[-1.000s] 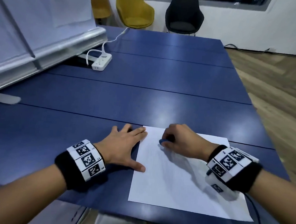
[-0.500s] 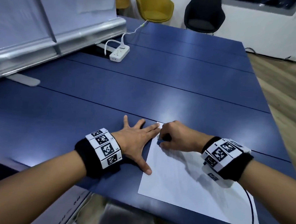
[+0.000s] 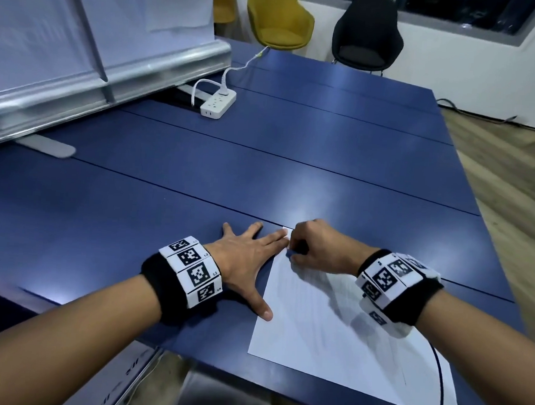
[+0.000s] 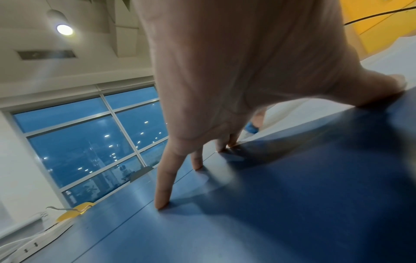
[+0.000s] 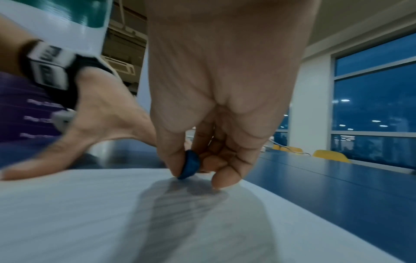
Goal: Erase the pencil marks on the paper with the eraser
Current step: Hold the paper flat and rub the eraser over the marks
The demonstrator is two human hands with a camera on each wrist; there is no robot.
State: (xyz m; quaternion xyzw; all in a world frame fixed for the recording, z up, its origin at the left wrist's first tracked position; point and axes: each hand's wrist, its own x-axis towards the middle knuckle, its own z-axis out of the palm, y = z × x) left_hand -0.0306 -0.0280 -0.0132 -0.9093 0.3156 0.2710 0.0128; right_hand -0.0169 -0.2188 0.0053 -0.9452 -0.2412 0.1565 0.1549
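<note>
One blue eraser [image 5: 189, 164], round and small, pinched between thumb and curled fingers of the right hand [image 3: 318, 247], lower edge pressed to the white paper [image 3: 330, 331] close to its far left corner. Faint grey pencil marks [image 3: 319, 312] across the sheet's middle, too soft to read as writing. Left hand [image 3: 245, 257] flat and spread, fingers straight, fingertips on the blue table [image 3: 261, 177] and at the paper's far left corner, thumb tip touching the sheet's left edge. Near edge of the paper overhanging the table's front edge; right edge of the sheet close to the table's right side. Wide bare tabletop beyond and to the left of the hands, crossed by thin seams. Further out, a white power strip [image 3: 218, 103] with a white cable plugged in, beside a silver rail of a whiteboard [image 3: 105, 67]. Beyond the table's far end, a yellow chair [image 3: 279, 21] and a black chair [image 3: 367, 36]. Square black-and-white markers on both wristbands [image 3: 193, 274]; small printing beside them too tiny to read.
</note>
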